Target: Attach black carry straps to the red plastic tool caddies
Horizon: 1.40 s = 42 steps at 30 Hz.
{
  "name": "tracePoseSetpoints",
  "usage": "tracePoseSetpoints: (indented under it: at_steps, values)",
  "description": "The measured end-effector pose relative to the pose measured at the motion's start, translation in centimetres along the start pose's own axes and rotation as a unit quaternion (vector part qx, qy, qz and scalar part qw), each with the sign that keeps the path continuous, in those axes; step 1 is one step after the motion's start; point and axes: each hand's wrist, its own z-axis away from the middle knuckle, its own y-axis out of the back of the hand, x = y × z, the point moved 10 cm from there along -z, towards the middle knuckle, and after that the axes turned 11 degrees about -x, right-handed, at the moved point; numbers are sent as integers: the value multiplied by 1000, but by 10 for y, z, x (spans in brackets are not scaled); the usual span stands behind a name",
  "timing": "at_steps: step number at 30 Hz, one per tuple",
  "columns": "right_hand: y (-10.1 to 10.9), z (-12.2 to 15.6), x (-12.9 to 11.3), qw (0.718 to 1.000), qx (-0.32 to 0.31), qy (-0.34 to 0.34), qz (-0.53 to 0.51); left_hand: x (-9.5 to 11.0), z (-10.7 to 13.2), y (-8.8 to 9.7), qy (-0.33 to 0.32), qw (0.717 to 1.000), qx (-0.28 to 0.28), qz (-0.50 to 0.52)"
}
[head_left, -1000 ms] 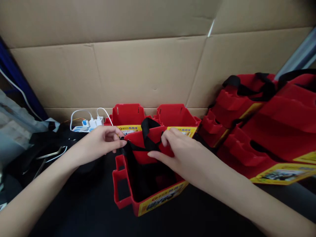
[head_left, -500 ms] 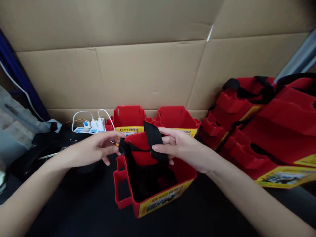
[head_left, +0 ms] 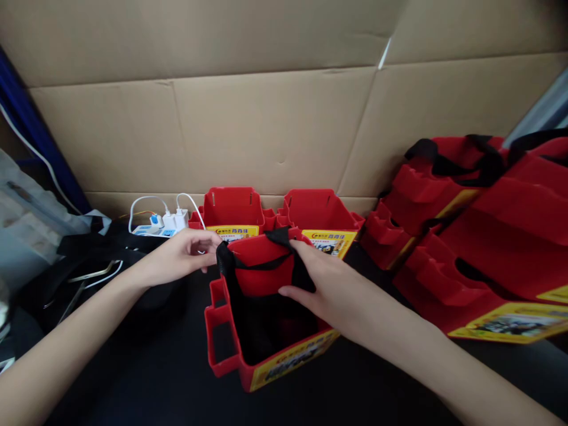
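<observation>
A red open-topped box [head_left: 222, 349] with a yellow label stands on the dark table in front of me. A black strap [head_left: 266, 264] runs across its far wall. My left hand [head_left: 180, 255] is closed in a pinch on the strap's left end at the box's far left corner. My right hand [head_left: 323, 281] lies over the strap's right part at the far right rim, thumb reaching inward and fingers pressing the strap against the box.
Two more red boxes [head_left: 231, 207] [head_left: 316, 212] stand behind, against a cardboard wall [head_left: 266, 130]. A stack of red boxes with black straps [head_left: 479, 225] lies at the right. A white power strip with chargers [head_left: 162, 225] and dark bags [head_left: 89, 260] sit at the left.
My right hand had lifted a loop of the black strap above the box; now it has brought the strap down against the far right rim. My left hand stayed at the left corner.
</observation>
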Motion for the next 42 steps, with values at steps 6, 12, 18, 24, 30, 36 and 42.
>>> tracePoseSetpoints:
  at_steps: [6, 12, 18, 24, 30, 36, 42]
  values:
    - [45, 23, -15, 976, 195, 41, 92, 25, 4, -2, -106, 993, -2, -44]
    - [29, -8, -16, 980, 98, 148, -88, 43, 16, -16, -98, 953, -19, -285]
    - [2, -24, -1, 986, 47, 68, -148, 34, 19, -19, -39, 968, 40, -245]
    - [32, -2, -8, 981, 167, 28, 93, 54, 42, -42, -73, 931, 167, -315]
    - [26, 64, -14, 978, 126, 156, 53, 54, 64, -88, -114, 903, 175, -377]
    - [-5, 101, -15, 979, 111, 159, 53, 56, 45, -105, -157, 919, 130, -337]
    - [0, 119, 22, 978, 178, 97, 50, 78, 9, -116, -253, 927, 29, -275]
